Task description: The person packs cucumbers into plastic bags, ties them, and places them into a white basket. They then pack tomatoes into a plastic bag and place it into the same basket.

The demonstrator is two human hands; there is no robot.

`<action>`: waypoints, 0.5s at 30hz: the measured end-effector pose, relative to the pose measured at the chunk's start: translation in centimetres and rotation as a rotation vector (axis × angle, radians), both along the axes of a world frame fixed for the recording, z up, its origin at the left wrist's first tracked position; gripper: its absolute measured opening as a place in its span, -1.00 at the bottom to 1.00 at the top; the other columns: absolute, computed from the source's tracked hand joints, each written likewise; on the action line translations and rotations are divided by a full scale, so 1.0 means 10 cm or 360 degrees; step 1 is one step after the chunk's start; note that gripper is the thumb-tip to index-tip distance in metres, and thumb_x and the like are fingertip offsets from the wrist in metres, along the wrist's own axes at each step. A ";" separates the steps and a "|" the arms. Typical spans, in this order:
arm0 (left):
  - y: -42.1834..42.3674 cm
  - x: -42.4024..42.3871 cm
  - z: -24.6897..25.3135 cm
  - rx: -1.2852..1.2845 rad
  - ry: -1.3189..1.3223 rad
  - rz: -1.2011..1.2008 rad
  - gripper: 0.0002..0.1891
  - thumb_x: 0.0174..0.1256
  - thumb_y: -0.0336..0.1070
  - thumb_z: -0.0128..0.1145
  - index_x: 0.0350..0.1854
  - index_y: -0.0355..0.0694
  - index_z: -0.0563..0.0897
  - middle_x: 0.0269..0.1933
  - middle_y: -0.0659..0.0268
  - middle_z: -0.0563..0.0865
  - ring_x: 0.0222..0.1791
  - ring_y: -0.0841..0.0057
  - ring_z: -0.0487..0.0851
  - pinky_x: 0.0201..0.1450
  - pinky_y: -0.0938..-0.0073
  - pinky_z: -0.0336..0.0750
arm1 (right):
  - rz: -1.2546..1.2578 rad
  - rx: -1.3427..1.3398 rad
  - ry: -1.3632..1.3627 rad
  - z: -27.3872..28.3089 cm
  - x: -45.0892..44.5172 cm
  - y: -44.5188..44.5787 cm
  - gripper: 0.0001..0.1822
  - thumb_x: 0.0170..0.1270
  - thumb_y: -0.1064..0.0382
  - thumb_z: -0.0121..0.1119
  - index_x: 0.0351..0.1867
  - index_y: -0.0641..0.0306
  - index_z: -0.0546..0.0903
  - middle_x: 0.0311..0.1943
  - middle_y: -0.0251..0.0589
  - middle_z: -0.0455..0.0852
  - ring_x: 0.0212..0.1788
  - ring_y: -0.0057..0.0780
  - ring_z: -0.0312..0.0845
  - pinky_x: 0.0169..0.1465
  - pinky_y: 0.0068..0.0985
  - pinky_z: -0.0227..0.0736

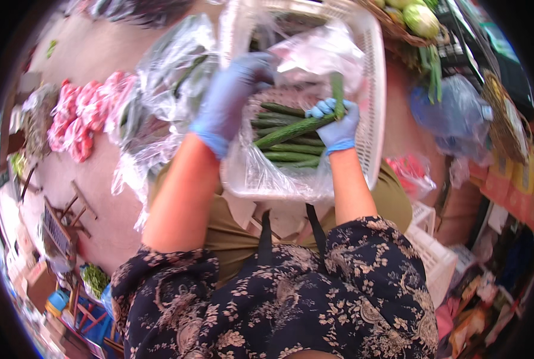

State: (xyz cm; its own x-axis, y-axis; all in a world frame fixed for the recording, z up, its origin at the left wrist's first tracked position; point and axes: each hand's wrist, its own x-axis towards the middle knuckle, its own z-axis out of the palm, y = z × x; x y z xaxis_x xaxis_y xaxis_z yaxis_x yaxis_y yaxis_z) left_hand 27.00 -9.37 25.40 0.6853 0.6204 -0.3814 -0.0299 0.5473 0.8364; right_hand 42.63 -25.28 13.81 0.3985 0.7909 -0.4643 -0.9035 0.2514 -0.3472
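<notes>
My right hand (339,122), in a blue glove, is closed around a long green cucumber (294,131) that slants down to the left. A shorter green length (337,92) stands up from the same fist; whether it is a second cucumber or a part of the first, I cannot tell. Beneath lie several dark green cucumbers (289,148) side by side in a white plastic crate (374,112) lined with clear plastic film (267,172). My left hand (242,83), also gloved in blue, is motion-blurred over the crate's left side, by the film. Its grip is unclear.
Crumpled pale plastic (321,51) covers the crate's far part. Clear bags of dark produce (177,76) lie at left, with red net-like bags (81,116) beyond. A wicker basket of vegetables (410,27) is at upper right, above a blue plastic bag (455,112). A wooden stool (60,224) lies at left.
</notes>
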 end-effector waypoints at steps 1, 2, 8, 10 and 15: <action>-0.06 0.01 -0.01 0.0187 -0.0021 -0.0153 -0.75 0.12 -0.29 0.10 -0.17 -0.27 0.59 -0.14 0.32 0.59 -0.14 0.55 0.54 0.00 0.54 0.35 | -0.0109 0.0004 0.0037 -0.10 -0.02 0.06 -0.74 -0.09 0.01 -0.08 -0.68 0.12 0.31 -0.66 -0.33 0.29 -0.55 -0.40 0.23 -0.18 -0.31 0.24; -0.15 0.08 0.06 0.0223 -0.0011 -0.0276 -0.76 0.11 -0.30 0.09 -0.19 -0.27 0.60 -0.15 0.32 0.59 -0.17 0.56 0.54 -0.03 0.55 0.37 | -0.0192 0.0054 -0.0031 -0.30 0.02 0.10 -0.74 -0.07 0.02 -0.08 -0.69 0.12 0.31 -0.67 -0.33 0.30 -0.54 -0.41 0.23 -0.23 -0.35 0.24; -0.54 0.24 -0.11 0.0578 0.0109 -0.0616 -0.76 0.12 -0.28 0.09 -0.23 -0.33 0.59 -0.27 0.25 0.61 -0.26 0.55 0.54 -0.12 0.54 0.41 | -0.0333 0.0229 -0.0260 -0.56 -0.06 0.22 -0.75 0.08 0.05 -0.06 -0.52 0.16 0.50 -0.58 -0.34 0.46 -0.45 -0.49 0.34 -0.29 -0.50 0.32; -0.55 0.23 -0.19 0.0747 0.0112 -0.0591 -0.75 0.12 -0.27 0.09 -0.25 -0.35 0.58 -0.30 0.19 0.64 -0.26 0.53 0.57 -0.13 0.53 0.43 | -0.0267 0.0031 -0.0188 -0.61 -0.28 0.19 -0.75 0.11 0.05 -0.05 -0.48 0.15 0.52 -0.56 -0.35 0.47 -0.44 -0.50 0.36 -0.29 -0.51 0.33; -0.56 0.33 -0.02 0.0668 0.0121 -0.0497 -0.72 0.03 -0.20 0.08 -0.34 -0.33 0.62 -0.33 0.06 0.67 -0.27 0.31 0.65 -0.11 0.40 0.47 | 0.0052 -0.0261 -0.0049 -0.80 -0.64 0.21 -0.74 0.17 0.04 -0.04 -0.35 0.13 0.57 -0.51 -0.37 0.52 -0.43 -0.55 0.39 -0.28 -0.53 0.34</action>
State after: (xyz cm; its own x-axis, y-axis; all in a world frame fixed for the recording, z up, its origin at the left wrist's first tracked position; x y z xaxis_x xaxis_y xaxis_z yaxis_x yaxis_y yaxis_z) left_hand 30.34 -14.99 25.19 0.8420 0.5010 -0.2000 0.1503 0.1382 0.9789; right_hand 36.24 -23.15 5.81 0.3900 0.7183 -0.5761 -0.8984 0.1598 -0.4090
